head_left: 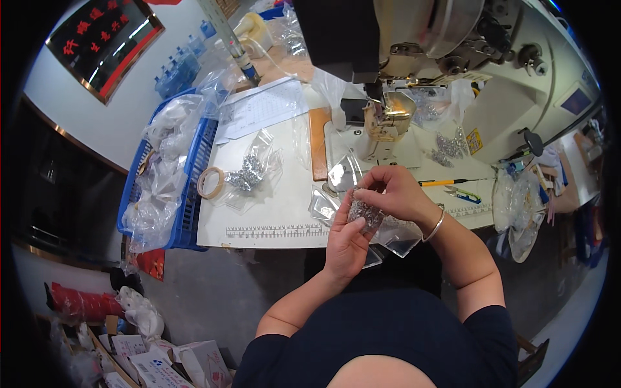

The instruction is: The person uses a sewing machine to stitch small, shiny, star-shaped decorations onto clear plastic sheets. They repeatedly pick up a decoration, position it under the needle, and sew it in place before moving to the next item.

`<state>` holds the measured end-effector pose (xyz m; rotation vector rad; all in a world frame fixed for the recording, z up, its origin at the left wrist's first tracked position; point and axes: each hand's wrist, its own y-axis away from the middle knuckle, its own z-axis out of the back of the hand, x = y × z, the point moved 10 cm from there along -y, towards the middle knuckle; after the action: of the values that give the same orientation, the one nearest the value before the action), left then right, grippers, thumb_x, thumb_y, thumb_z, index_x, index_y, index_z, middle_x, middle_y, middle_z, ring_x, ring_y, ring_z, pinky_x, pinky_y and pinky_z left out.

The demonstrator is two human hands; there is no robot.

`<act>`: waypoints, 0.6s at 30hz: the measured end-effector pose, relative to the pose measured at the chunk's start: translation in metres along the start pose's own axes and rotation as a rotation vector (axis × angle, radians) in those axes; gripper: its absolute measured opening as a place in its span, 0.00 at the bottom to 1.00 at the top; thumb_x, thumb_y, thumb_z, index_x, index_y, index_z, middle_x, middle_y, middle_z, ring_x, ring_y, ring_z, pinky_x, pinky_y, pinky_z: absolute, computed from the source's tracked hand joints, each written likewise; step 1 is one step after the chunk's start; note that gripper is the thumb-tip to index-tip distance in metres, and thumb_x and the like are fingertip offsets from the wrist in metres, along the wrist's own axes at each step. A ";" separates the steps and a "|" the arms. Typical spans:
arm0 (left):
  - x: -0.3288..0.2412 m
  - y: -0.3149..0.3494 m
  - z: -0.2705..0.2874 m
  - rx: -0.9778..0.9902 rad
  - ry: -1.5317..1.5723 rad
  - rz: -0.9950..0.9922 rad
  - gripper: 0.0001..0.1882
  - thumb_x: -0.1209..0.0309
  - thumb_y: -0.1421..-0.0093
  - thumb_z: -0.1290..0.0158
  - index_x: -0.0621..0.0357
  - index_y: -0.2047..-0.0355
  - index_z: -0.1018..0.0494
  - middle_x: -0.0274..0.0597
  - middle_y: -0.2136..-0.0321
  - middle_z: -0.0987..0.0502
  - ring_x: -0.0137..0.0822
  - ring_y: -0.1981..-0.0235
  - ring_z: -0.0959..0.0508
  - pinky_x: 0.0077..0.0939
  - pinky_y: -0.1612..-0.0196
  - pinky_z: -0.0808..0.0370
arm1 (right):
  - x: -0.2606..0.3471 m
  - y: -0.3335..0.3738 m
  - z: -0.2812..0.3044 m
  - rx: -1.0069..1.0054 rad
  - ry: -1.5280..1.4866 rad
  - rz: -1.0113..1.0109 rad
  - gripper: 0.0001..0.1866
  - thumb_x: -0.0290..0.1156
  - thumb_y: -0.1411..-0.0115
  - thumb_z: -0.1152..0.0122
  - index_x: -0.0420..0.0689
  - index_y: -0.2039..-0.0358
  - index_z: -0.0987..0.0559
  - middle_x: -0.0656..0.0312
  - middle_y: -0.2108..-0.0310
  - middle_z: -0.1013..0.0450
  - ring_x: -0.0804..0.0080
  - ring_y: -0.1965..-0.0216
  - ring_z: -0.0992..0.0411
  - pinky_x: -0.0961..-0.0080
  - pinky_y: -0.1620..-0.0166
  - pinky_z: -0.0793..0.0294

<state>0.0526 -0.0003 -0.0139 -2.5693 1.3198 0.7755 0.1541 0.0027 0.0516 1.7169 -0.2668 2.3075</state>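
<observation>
In front of the sewing machine (388, 126), at the table's front edge, a clear plastic bag of small shiny silver pieces (365, 213) is held up between both hands. My left hand (347, 246) grips it from the left side, thumb across its front. Bent over the top, my right hand (404, 197) has its fingers pinched together at the bag's upper part; a bracelet (435, 226) circles that wrist. What exactly the right fingertips pinch is hidden. Flat clear plastic bags (323, 204) lie beside and under the hands.
A bag of silver pieces (247, 173) and a tape roll (211, 183) lie at left, near a blue basket (189, 213) of plastic bags. Papers (262, 110) lie behind. More silver pieces (449, 147), a yellow pen (443, 183) and thread snips (462, 194) are at right.
</observation>
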 end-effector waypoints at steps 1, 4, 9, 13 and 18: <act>-0.001 0.000 0.001 -0.008 -0.013 -0.017 0.29 0.80 0.42 0.59 0.49 0.40 0.46 0.41 0.44 0.40 0.36 0.45 0.35 0.39 0.43 0.35 | 0.000 0.001 -0.001 0.001 -0.009 0.000 0.08 0.29 0.51 0.35 0.39 0.74 0.23 0.68 0.79 0.27 0.85 0.77 0.32 0.86 0.73 0.32; -0.002 -0.002 0.004 -0.019 -0.067 -0.078 0.28 0.80 0.40 0.58 0.50 0.40 0.46 0.42 0.46 0.37 0.36 0.47 0.33 0.38 0.44 0.34 | 0.002 0.003 -0.002 -0.001 -0.015 0.001 0.08 0.29 0.51 0.35 0.39 0.74 0.23 0.68 0.79 0.27 0.85 0.77 0.32 0.85 0.73 0.32; -0.009 -0.005 0.006 -0.003 -0.168 -0.165 0.25 0.79 0.38 0.59 0.53 0.41 0.45 0.45 0.50 0.34 0.36 0.51 0.29 0.36 0.46 0.31 | 0.008 0.007 -0.001 -0.046 0.009 0.033 0.07 0.28 0.52 0.35 0.39 0.74 0.23 0.67 0.78 0.27 0.84 0.76 0.32 0.84 0.70 0.31; -0.010 -0.006 0.009 -0.013 -0.175 -0.154 0.19 0.79 0.38 0.58 0.58 0.46 0.41 0.44 0.53 0.32 0.36 0.53 0.28 0.36 0.48 0.30 | 0.009 0.008 -0.001 -0.068 0.021 0.059 0.07 0.27 0.52 0.36 0.39 0.74 0.23 0.67 0.78 0.27 0.84 0.75 0.32 0.84 0.70 0.31; -0.008 -0.007 0.020 -0.101 -0.101 -0.148 0.15 0.79 0.40 0.53 0.64 0.52 0.37 0.45 0.58 0.28 0.34 0.58 0.25 0.29 0.53 0.26 | 0.011 0.010 0.001 -0.101 0.052 0.171 0.06 0.26 0.51 0.36 0.39 0.74 0.24 0.67 0.78 0.28 0.84 0.74 0.32 0.84 0.68 0.32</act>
<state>0.0466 0.0162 -0.0272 -2.6296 1.0736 0.9520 0.1492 -0.0064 0.0625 1.6405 -0.5302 2.4076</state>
